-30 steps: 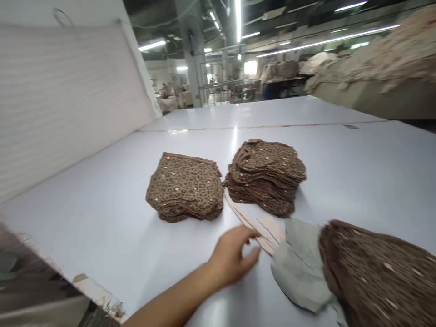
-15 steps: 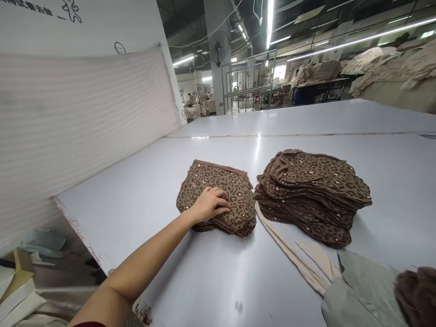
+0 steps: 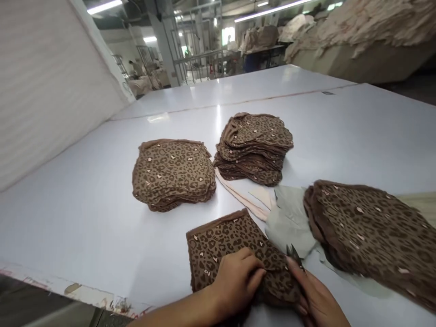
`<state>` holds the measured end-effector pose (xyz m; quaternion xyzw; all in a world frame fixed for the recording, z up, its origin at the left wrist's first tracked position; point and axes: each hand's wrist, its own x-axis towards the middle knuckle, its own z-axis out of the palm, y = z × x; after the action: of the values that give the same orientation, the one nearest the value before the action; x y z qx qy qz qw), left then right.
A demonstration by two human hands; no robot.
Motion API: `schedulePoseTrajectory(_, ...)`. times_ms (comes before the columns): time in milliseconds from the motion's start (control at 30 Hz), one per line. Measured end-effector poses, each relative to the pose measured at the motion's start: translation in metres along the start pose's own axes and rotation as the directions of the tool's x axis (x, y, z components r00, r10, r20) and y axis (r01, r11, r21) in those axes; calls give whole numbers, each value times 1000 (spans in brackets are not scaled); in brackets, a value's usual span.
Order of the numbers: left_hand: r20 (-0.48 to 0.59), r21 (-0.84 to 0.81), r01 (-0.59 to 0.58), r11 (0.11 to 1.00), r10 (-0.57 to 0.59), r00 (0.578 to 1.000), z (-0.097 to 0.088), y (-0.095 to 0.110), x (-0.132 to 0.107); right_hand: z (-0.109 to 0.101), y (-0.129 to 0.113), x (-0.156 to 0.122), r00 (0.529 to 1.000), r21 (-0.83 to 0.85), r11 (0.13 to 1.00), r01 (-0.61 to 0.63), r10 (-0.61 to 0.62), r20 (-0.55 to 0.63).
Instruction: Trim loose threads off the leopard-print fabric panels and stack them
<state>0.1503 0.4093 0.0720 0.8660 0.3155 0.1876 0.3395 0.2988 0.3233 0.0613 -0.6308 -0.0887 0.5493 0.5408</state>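
Observation:
A flat leopard-print fabric piece (image 3: 225,245) lies on the white table (image 3: 85,213) right in front of me. My left hand (image 3: 236,279) presses on its near part with the fingers curled together. My right hand (image 3: 316,299) touches the piece's right edge and grips small dark scissors (image 3: 293,255), tips pointing away from me. Beyond lie two stacks of the same print: a left stack (image 3: 173,172) and a right stack (image 3: 255,145).
A bigger leopard-print pile (image 3: 371,227) sits at the right, on grey-green paper (image 3: 289,218) with pale pink strips (image 3: 241,197) beside it. A ribbed white sheet (image 3: 44,95) rises at the left. The table's near edge (image 3: 68,288) is chipped. Heaps of pale cloth fill the background.
My left hand left the left stack and came back near me. One leopard piece now lies flat in front of me, and my right hand with scissors has come into view.

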Motion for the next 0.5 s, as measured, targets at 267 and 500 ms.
schedulePoseTrajectory(267, 161, 162, 36, 986, -63, 985, 33, 10, -2, -35, 9, -3, 971, -426, 884, 190, -233, -50)
schedulePoseTrajectory(500, 165, 273, 88, 958, -136, 977, 45, 15, -3, -34, 9, 2, 976, -475, 861, 184, -218, -17)
